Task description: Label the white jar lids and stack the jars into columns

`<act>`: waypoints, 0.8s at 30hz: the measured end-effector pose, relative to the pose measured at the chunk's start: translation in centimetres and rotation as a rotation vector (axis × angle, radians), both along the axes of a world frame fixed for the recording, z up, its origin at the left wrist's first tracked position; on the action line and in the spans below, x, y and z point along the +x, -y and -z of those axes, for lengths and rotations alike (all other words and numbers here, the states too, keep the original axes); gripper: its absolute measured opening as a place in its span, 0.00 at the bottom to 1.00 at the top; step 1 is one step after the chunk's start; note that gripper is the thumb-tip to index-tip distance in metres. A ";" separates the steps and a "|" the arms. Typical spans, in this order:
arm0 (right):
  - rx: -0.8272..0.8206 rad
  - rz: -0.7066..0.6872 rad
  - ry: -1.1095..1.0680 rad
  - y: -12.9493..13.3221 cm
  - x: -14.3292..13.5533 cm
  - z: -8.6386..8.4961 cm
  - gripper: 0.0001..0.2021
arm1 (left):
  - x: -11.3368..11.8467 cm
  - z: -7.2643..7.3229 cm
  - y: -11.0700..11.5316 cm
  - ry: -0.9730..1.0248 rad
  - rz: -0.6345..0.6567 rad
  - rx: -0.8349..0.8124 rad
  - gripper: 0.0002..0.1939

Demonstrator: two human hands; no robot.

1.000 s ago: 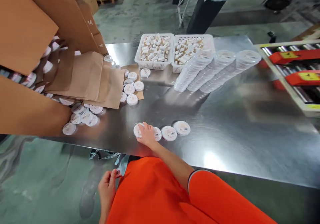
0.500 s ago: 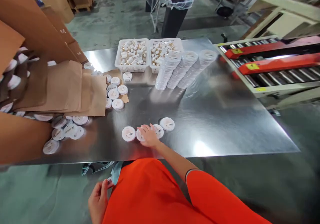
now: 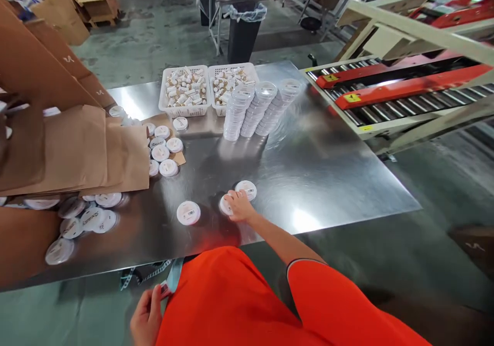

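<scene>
My right hand (image 3: 240,206) reaches over the steel table, fingers closed around a flat round white container (image 3: 225,206) with a clear rim. What lies under that container is partly hidden by the hand. Touching its far right side is another round container (image 3: 247,188) with a small printed label. A third labelled container (image 3: 188,213) lies apart to the left. Low beside my body, my left hand (image 3: 147,316) pinches a small pink-and-white piece (image 3: 165,289), its kind unclear, against a pale blue strip.
Three leaning stacks of clear round containers (image 3: 258,111) stand behind, beside two white baskets (image 3: 185,110) of small white-capped bottles. Brown cardboard sheets (image 3: 127,155) and loose round containers (image 3: 92,219) cover the left. A roller conveyor (image 3: 405,108) meets the table's right side.
My right hand has moved a container rightwards from the row onto or against the one beside it, opening a gap by the left container. The view has swung right; my left hand keeps its hold.
</scene>
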State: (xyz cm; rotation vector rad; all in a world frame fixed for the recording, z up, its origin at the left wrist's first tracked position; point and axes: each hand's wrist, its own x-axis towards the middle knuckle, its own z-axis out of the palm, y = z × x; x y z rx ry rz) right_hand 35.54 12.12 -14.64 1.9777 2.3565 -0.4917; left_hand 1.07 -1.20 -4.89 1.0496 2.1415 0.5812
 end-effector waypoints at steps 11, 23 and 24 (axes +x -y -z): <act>0.077 0.442 0.023 -2.1 6.9 -0.9 0.30 | 0.0 0.3 0.0 -0.037 0.038 -0.008 0.23; 0.185 0.060 -0.365 -2.0 -7.2 -2.6 0.26 | -1.4 1.6 -0.1 0.044 0.080 -0.039 0.27; 0.132 -0.006 -0.403 -2.2 -9.3 -2.1 0.29 | -1.4 1.5 0.0 0.041 0.079 -0.034 0.27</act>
